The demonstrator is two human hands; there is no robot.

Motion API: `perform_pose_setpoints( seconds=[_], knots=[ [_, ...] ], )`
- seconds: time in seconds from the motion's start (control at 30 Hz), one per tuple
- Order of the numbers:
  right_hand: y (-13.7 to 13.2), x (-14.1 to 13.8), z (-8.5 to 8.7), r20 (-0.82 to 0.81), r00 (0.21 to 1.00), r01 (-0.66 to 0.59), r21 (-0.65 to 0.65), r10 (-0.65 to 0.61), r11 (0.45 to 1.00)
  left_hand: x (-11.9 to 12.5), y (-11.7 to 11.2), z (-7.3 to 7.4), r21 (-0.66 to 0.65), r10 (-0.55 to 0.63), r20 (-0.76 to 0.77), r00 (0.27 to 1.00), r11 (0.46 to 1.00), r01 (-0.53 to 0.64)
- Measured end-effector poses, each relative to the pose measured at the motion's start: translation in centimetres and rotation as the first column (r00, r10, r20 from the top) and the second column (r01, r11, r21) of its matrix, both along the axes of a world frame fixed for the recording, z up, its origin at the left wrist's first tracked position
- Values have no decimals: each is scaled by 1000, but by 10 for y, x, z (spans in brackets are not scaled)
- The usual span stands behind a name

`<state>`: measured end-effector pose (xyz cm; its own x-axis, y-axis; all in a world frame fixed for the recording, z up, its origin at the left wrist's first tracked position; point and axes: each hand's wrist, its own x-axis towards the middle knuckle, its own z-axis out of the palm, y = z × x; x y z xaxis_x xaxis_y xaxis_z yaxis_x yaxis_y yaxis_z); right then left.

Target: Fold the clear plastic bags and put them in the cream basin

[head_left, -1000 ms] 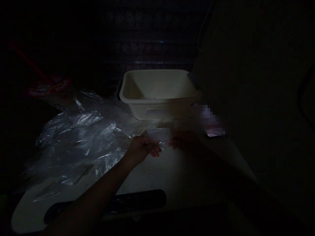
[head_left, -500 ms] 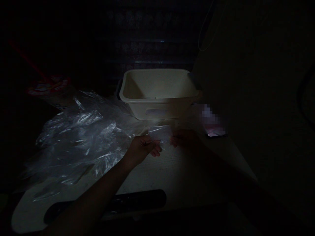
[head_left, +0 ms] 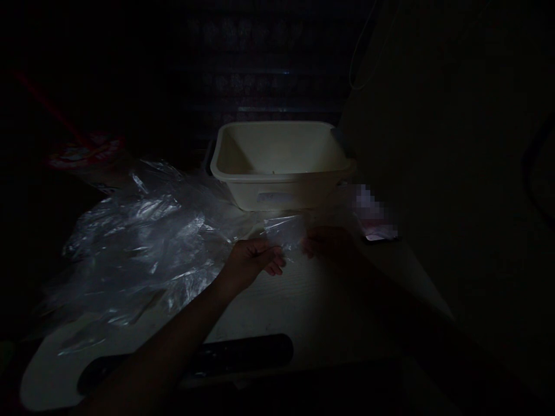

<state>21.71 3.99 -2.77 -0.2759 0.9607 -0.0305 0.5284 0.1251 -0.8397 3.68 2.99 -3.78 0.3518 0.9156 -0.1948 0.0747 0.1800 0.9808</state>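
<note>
The scene is very dark. My left hand [head_left: 254, 261] is curled, pinching the left edge of a small clear plastic bag [head_left: 284, 231] held just above the white table [head_left: 277, 306]. My right hand [head_left: 326, 242], deep in shadow, grips the bag's right edge with closed fingers. The bag hangs between both hands, in front of a cream plastic tub [head_left: 277, 164].
A large heap of crumpled clear plastic sheeting [head_left: 139, 248] covers the table's left side. A dark long object [head_left: 217, 358] lies at the near edge. A red-and-white package [head_left: 82, 153] sits at the far left. A small lit item [head_left: 379, 234] lies right of the tub.
The small bag has risen slightly and spread a little between my hands. My right hand shifted slightly up and to the right; the left hand barely moved.
</note>
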Motion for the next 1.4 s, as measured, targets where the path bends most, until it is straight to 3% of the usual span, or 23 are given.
perform_pose_setpoints(
  seconds=[0.3, 0.63, 0.73, 0.9, 1.03, 1.2, 1.4],
  knots=[
    [-1, 3, 0, 30, 1000, 8, 10, -8, 1000, 0, 0, -1, 10, 9, -4, 1000, 1000, -9],
    [1, 4, -1, 96, 987, 119, 98, -129, 988, 0, -4, -9, 41, -40, -20, 999, 998, 41],
    [2, 5, -2, 101, 988, 111, 92, -120, 990, 1, -3, -6, 62, 34, -9, 999, 998, -33],
    [2, 3, -1, 102, 993, 54, 57, -60, 997, -1, -1, 1, 92, 262, 40, 964, 960, -265],
    [0, 3, -2, 55, 998, 38, 45, -40, 998, -2, -1, 1, 90, 303, 30, 952, 948, -305],
    [3, 5, -7, -18, 999, 47, 21, -47, 999, 0, -1, 0, 96, 290, -6, 957, 953, -288],
    [4, 3, -7, 2, 996, 86, 19, -86, 996, 2, -4, 3, 91, 160, -47, 986, 984, -155]
  ],
)
